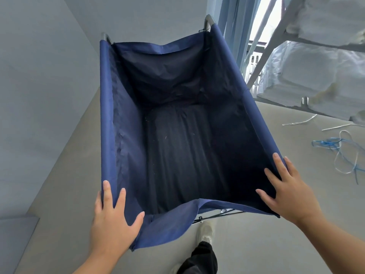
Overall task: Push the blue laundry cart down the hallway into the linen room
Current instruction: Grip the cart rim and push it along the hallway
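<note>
The blue laundry cart (107, 115), a dark blue fabric bin on a metal frame, fills the middle of the view and holds nothing. My left hand (112, 220) lies on its near left corner, fingers spread over the rim. My right hand (288, 190) rests on the near right corner, fingers apart, with the fingertips reaching over the rim. Neither hand is curled around the frame. Two metal frame ends (208, 21) stick up at the far corners.
A pale wall (39, 86) runs close along the left. At the right stands a metal shelf rack (276, 36) with white wrapped linen bundles (308, 76). Loose blue and white cords (343, 151) lie on the grey floor. My leg and white shoe (205, 234) show below.
</note>
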`<state>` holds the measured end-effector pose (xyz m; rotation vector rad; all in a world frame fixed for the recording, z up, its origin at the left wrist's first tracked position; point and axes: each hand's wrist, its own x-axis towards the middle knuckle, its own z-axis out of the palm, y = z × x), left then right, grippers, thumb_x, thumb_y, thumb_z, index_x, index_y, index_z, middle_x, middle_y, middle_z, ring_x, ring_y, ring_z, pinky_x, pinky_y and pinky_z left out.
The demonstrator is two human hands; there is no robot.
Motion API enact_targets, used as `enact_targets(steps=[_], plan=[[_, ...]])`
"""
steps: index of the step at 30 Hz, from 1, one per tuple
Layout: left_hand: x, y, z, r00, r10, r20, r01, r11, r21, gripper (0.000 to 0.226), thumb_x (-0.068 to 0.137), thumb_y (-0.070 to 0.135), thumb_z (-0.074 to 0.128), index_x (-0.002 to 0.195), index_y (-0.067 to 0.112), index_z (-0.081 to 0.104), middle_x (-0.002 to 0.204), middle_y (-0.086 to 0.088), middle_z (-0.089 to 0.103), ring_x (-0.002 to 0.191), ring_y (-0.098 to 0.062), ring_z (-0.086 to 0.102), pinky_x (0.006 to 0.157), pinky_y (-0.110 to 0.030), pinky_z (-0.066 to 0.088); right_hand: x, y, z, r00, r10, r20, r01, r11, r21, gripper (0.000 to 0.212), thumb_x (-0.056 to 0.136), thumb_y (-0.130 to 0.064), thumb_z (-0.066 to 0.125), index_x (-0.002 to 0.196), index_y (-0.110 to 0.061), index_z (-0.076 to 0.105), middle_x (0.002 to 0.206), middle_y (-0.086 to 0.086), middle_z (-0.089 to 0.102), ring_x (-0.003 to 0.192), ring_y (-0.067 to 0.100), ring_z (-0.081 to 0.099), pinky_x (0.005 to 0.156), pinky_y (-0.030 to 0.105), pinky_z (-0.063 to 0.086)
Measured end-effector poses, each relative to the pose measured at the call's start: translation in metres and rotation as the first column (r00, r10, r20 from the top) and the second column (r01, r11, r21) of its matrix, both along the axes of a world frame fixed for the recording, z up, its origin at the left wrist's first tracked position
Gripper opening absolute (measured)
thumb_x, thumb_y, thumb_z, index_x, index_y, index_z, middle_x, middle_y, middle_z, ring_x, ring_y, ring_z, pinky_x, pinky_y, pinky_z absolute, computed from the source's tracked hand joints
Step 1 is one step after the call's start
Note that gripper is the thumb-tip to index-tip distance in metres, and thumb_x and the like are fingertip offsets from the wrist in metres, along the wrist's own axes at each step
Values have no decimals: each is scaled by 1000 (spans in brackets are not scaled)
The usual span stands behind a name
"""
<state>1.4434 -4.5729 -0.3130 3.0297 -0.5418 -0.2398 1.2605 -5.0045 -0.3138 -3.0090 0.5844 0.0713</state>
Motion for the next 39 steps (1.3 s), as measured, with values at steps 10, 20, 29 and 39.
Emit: enact_targets(steps=[10,20,29,39], plan=[[-11,-58,1,999,49,-8,-49,999,-9,90,77,73,37,136,9,58,165,-17,12,134,-49,36,91,-60,51,15,-71,-4,991,132,5,-132,991,-34,65,85,-56,50,118,-4,70,158,18,32,140,48,36,94,56,53],[-40,-113,0,984,148,-101,-146,989,19,88,70,69,47,138,14,57,168,-9,3,136,-46,35,85,-58,54,25,-142,-4,979,205,-20,-206,978,-34,72,91,-61,39,119,-3,70,158,21,32,138,51,37,95,59,51],[-69,-191,8,965,245,-98,-244,969,20,83,78,68,38,135,10,59,166,-13,12,132,-45,40,79,-55,56,46,-227,0,945,324,-32,-326,945,-38,83,95,-67,28,116,0,72,154,28,35,134,56,38,109,53,33],[-96,-277,8,940,333,-72,-331,943,48,99,83,78,15,135,5,58,165,-19,14,132,-51,37,86,-61,53,79,-315,10,892,443,-91,-443,896,21,83,94,-71,23,116,-7,72,153,22,40,133,50,42,73,49,60]])
